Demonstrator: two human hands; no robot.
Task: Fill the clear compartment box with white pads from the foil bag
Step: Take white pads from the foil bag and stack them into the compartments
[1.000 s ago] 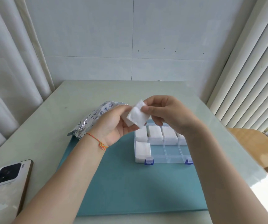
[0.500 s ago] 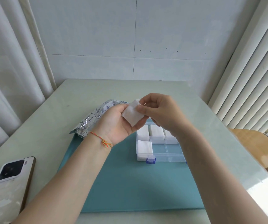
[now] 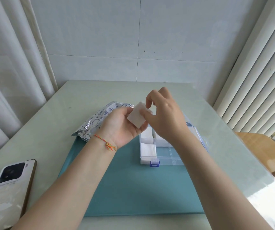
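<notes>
The person's left hand (image 3: pixel 121 128) is raised above the clear compartment box (image 3: pixel 165 150), palm turned up, with its fingers curled under a small stack of white pads (image 3: pixel 137 116) and its thumb lying along the stack's upper left edge. The right hand (image 3: pixel 163 113) comes in from the other side of the stack: its thumb and forefinger pinch the top right corner of the pads, while the other fingers arch loosely above. The stack is held in the air just over the far left part of the box. The box sits on a teal mat (image 3: pixel 128 183), with a blue latch (image 3: pixel 154 164) on its near wall. Its near left compartment holds a white pad (image 3: pixel 148 149), and more white shows in the far compartments, partly hidden behind the hands. A crinkled foil bag (image 3: pixel 96 122) lies to the left of the box, beyond the left wrist, partly on the mat and partly on the pale tabletop (image 3: pixel 38 123). Well to the near left of the box, a phone (image 3: pixel 9 190) lies camera side up on the tabletop.
</notes>
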